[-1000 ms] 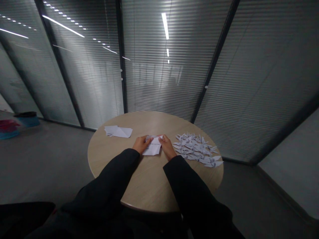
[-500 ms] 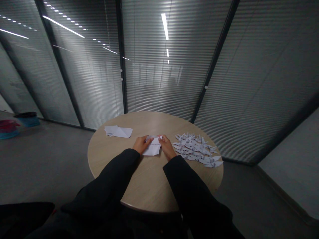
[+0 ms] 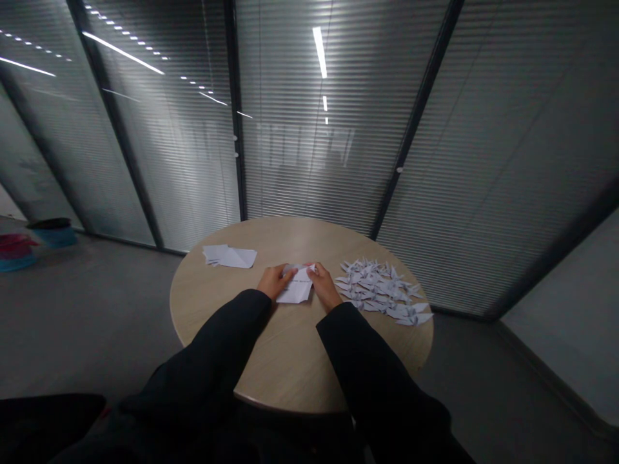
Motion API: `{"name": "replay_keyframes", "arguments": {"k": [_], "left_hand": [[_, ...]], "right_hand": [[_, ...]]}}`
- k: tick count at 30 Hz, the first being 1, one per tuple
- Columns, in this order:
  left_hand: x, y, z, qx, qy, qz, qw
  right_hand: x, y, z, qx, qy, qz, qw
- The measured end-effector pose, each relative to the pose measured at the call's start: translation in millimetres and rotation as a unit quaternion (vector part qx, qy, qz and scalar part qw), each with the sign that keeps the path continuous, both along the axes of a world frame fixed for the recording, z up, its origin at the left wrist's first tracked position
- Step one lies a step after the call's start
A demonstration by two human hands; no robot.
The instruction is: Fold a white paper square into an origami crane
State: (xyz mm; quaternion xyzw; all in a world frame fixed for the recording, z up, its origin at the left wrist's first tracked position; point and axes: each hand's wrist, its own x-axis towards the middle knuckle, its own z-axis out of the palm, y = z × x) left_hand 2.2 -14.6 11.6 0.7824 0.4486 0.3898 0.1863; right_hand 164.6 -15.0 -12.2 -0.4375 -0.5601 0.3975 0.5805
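A sheet of white printed paper (image 3: 298, 287), partly folded, lies on the round wooden table (image 3: 290, 348) between my hands. My left hand (image 3: 275, 281) presses on its left side, and my right hand (image 3: 322, 285) holds its upper right corner, both with fingers on the paper. To the right lies a large spread of folded paper cranes (image 3: 380, 290), apart from my right hand. A small stack of white paper sheets (image 3: 229, 256) sits at the far left of the tabletop.
Glass partition walls with horizontal blinds (image 3: 309, 154) stand behind the table. A grey floor surrounds it. A blue bin with a dark lid (image 3: 53, 233) and a red and blue object (image 3: 17, 252) stand on the floor at the far left.
My hands and the paper stay nearly as they were. The view has shifted only slightly.
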Motion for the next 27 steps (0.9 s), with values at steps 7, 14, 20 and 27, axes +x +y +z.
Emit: {"name": "replay_keyframes", "arguments": {"k": [7,14,20,27], "left_hand": [[-0.4,2.4,-2.2,-0.003,0.008,0.007,1.000],[0.1,1.8,-0.5,-0.007,0.012,0.008,1.000],[-0.9,4.3,-2.9,-0.007,0.010,0.001,1.000],[-1.2,4.9,-4.0,0.001,0.011,-0.001,1.000]], "right_hand": [[-1.1,-1.8,1.3,-0.006,0.002,-0.007,1.000],[-0.7,-4.3,3.4,0.001,-0.009,-0.009,1.000],[-0.6,-3.1,1.9,0.000,-0.004,-0.012,1.000],[-1.0,0.0,-0.3,-0.002,0.005,-0.006,1.000]]}}
